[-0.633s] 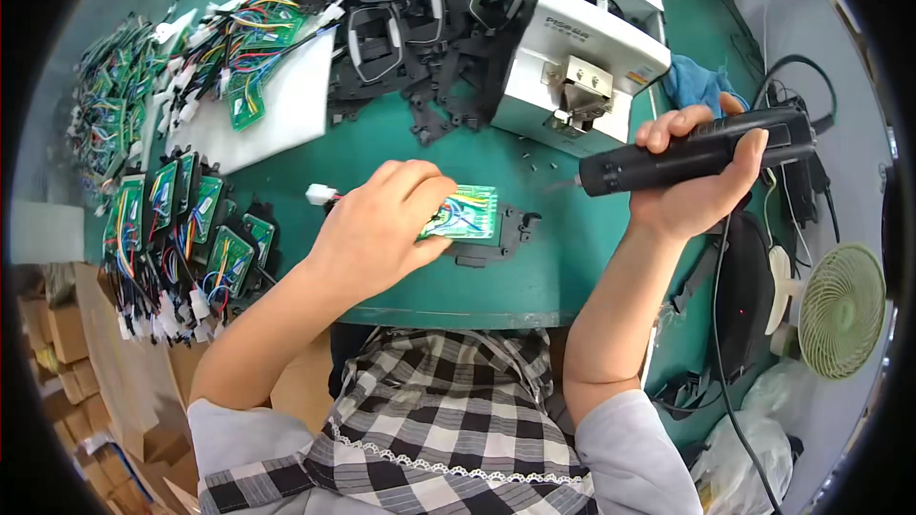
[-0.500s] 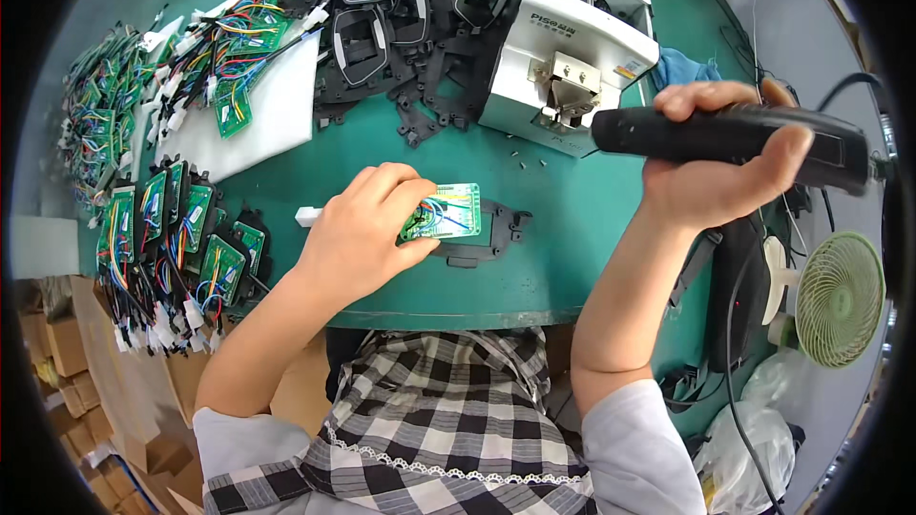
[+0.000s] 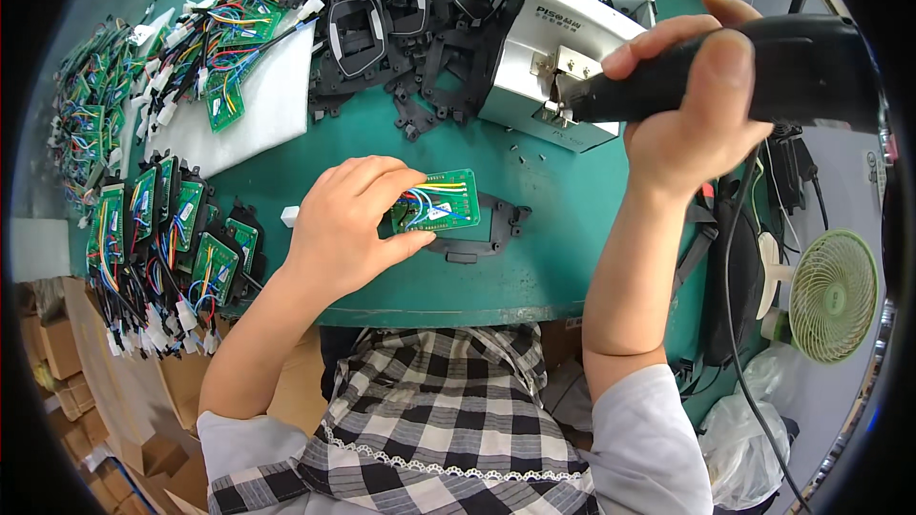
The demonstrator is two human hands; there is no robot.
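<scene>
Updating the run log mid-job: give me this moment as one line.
left hand: pinching green circuit board over black frame | right hand: gripping black electric screwdriver, tip at white screw feeder | surface: green table

Black-white checked shirt, pale grey sleeves, bare forearms.

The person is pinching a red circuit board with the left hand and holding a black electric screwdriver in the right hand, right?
Not quite. The circuit board is green, not red, with coloured wires across it. The head view shows the left hand pinching it over the green table, while the right hand holds the black electric screwdriver.
</scene>
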